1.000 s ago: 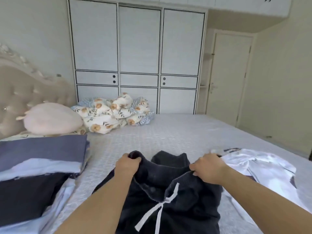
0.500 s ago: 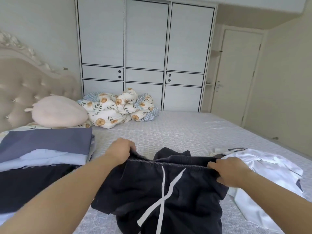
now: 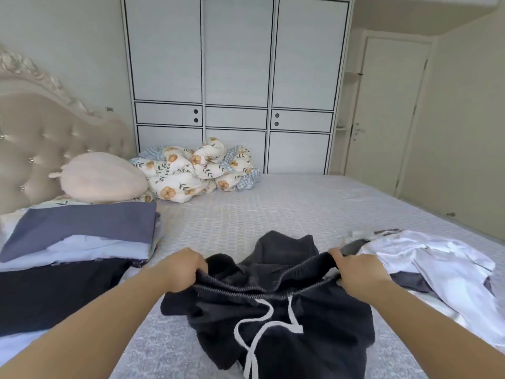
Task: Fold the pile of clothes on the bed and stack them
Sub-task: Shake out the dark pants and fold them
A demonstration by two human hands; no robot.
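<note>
Dark grey shorts (image 3: 314,321) with a white drawstring lie crumpled on the grey bed (image 3: 273,209) in front of me. My left hand (image 3: 181,269) grips the left end of the elastic waistband. My right hand (image 3: 358,272) grips the right end, so the waistband is stretched between them. A stack of folded clothes (image 3: 79,228) sits at the left, blue-grey on top, pale blue beneath, with a dark garment (image 3: 54,294) in front. A loose white garment (image 3: 426,258) lies at the right, over something dark.
A pink cushion (image 3: 101,176) and a bundled floral duvet (image 3: 196,170) lie at the far left of the bed by the tufted headboard (image 3: 41,132). A white wardrobe (image 3: 235,86) stands behind, a door (image 3: 388,116) at the right.
Both hands have spread apart along the waistband, pulling it straighter. The shorts have opened out and the drawstring has swung. The camera has tilted and shifted a little.
</note>
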